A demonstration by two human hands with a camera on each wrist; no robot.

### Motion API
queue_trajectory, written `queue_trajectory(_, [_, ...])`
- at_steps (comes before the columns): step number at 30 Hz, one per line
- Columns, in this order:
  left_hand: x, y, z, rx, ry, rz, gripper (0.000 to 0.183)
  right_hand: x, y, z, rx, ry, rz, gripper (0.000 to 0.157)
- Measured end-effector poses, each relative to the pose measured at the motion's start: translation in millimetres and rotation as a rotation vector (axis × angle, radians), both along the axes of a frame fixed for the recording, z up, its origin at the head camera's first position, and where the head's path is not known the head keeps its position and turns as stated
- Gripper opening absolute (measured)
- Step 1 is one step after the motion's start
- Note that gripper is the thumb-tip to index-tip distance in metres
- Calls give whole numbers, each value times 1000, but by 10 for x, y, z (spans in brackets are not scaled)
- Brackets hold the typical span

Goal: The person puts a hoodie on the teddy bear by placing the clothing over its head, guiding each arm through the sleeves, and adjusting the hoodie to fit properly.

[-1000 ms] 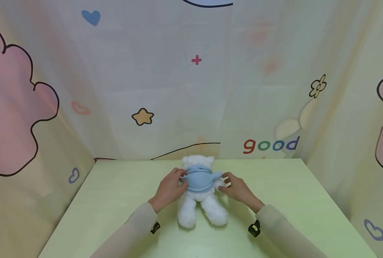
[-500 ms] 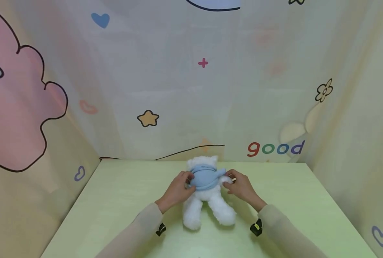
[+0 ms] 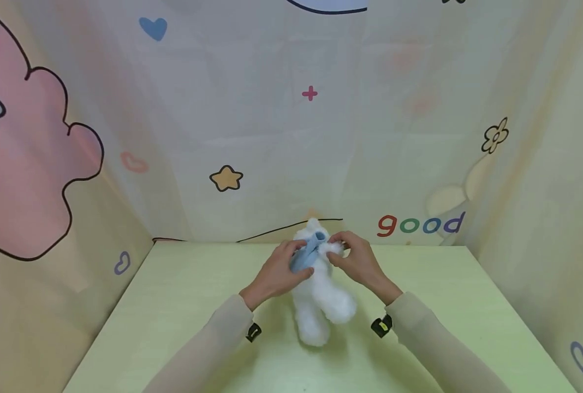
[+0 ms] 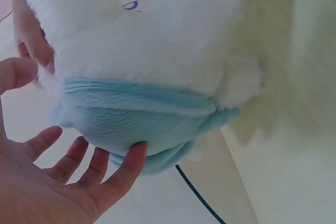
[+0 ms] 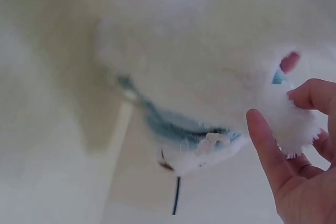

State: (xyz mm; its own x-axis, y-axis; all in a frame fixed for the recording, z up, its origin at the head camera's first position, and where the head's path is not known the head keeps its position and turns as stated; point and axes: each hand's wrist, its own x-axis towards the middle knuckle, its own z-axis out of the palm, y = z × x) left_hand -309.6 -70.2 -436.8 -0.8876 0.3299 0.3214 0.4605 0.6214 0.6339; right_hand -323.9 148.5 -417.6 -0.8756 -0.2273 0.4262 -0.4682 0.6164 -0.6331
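A white fluffy teddy bear (image 3: 338,303) in a blue shirt (image 3: 302,259) stands tilted over the table, its back turned partly toward me. My left hand (image 3: 279,270) holds it at the shirt, thumb on one side and fingers on the other. Up close in the left wrist view, the spread fingertips (image 4: 137,150) lie against the blue cloth (image 4: 126,119). With thumb and fingers, my right hand (image 3: 357,262) pinches the bear's white arm (image 5: 286,119) beside a rolled blue sleeve (image 3: 319,236). The bear's face is mostly hidden.
The pale green table (image 3: 173,316) reaches back to a printed curtain (image 3: 272,120) that also closes off both sides. Black wrist straps (image 3: 382,326) show under the light sleeves (image 3: 434,349).
Both hands have raised the bear's upper body and turned it sideways. Its head stands higher, overlapping the curtain, while its feet remain low. The right hand has moved up and inward.
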Motion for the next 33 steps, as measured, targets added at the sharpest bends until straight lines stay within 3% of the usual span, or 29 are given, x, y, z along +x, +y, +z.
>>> queue_trajectory(2, [-7, 33, 24, -32, -18, -19, 64, -29, -44, 56, 30, 65, 16, 21])
queue_trajectory(5, [-22, 38, -46, -16, -43, -24, 67, -60, -111, 101, 80, 107, 78, 19])
queue_trajectory(10, [-50, 18, -245, 160, -170, -61, 71, -67, -194, 113, 138, 165, 135, 19])
queue_trajectory(13, [-76, 10, -342, 207, -254, -82, 75, -71, -231, 80, 176, 126, 154, 20])
queue_trajectory(16, [-76, -25, -413, 148, -278, -81, 77, -64, -218, 11, 191, 14, 216, 24])
queue_trajectory(20, [-41, -114, -426, 48, -222, -33, 78, -31, -105, -69, 130, -87, 248, 27])
queue_trajectory(24, [-19, -213, -366, -25, -103, 24, 72, -7, 59, -158, 133, -96, 175, 24])
queue_trajectory(28, [-8, -304, -304, -79, 9, -1, 55, 12, 200, -354, 226, -209, 97, 27])
queue_trajectory(33, [-49, -372, -337, -6, -7, -37, 29, 52, 283, -652, 260, -402, 136, 35])
